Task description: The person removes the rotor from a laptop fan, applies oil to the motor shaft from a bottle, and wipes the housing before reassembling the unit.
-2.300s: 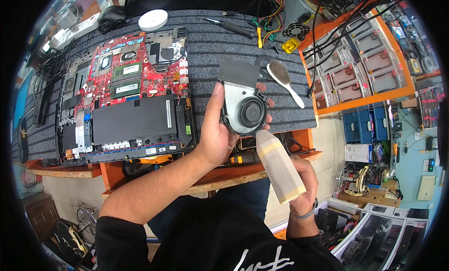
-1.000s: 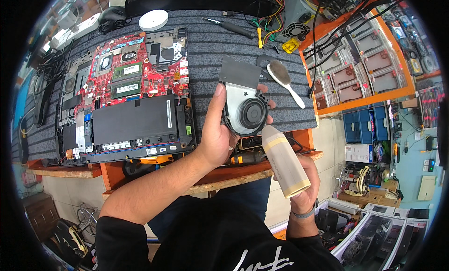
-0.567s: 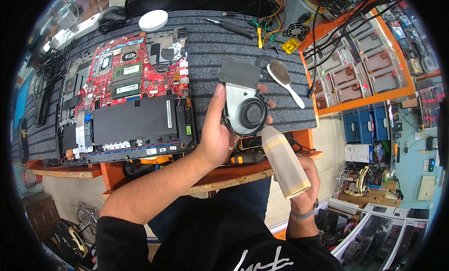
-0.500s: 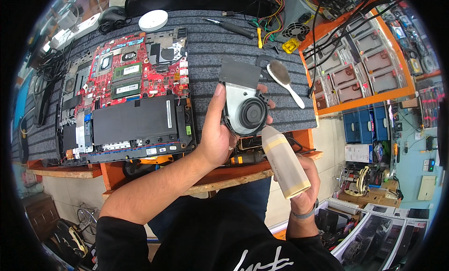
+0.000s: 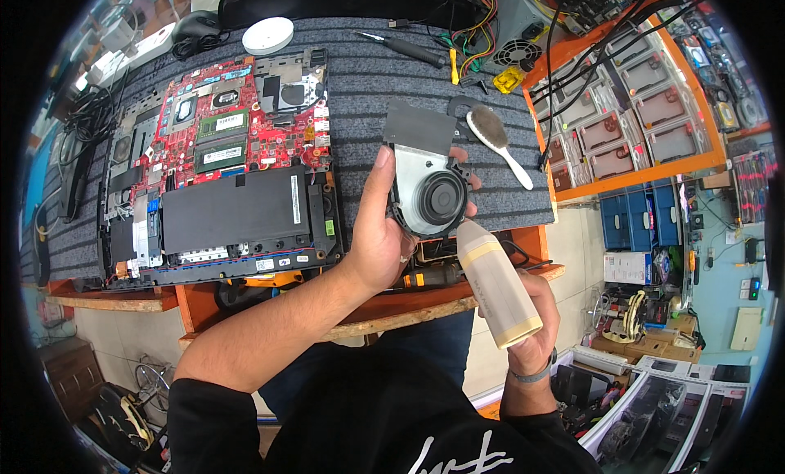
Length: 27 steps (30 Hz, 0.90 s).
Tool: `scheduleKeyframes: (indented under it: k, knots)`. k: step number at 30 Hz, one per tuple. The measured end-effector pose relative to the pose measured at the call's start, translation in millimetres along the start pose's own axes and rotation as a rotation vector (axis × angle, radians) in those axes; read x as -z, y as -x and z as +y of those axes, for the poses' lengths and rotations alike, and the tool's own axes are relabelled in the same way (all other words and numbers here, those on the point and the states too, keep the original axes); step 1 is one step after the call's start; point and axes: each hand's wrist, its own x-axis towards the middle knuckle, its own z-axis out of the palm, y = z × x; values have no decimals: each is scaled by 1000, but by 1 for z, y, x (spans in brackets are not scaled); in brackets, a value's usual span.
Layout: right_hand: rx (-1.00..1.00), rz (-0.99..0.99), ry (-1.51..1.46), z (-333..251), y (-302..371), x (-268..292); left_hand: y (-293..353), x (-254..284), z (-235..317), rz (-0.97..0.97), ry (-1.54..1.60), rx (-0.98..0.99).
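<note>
Left hand grips silver-and-black ringed module over grey striped fabric mat, right hand wrapped round beige cone-tipped cylindrical tool; I'd brace the module, keep tip just off its rim.

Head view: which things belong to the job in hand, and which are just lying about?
In the job:
round-ended silver-and-black part, held in the left hand
pale cylindrical tool, held in the right hand
opened laptop, probably

Apparently just lying about:
white disc
black mouse
black-handled tool
white-handled brush, though its role is unclear
</note>
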Motion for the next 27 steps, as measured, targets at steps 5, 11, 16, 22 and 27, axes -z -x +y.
scheduleKeyframes:
  k: [5, 11, 16, 22, 27]
  knots:
    - [-8, 2, 1, -1, 0, -1, -1, 2, -2, 21, -53, -9]
    - [-3, 5, 5, -1, -1, 0, -1, 3, -3, 7, -40, -8]
    - [-3, 4, 8, -1, 0, 1, -2, 1, -2, 26, -46, -28]
    - [3, 0, -5, -2, -1, 0, -1, 2, -2, 13, -43, -20]
    - [15, -4, 1, -1, -2, 0, -1, 1, -1, 26, -38, 1]
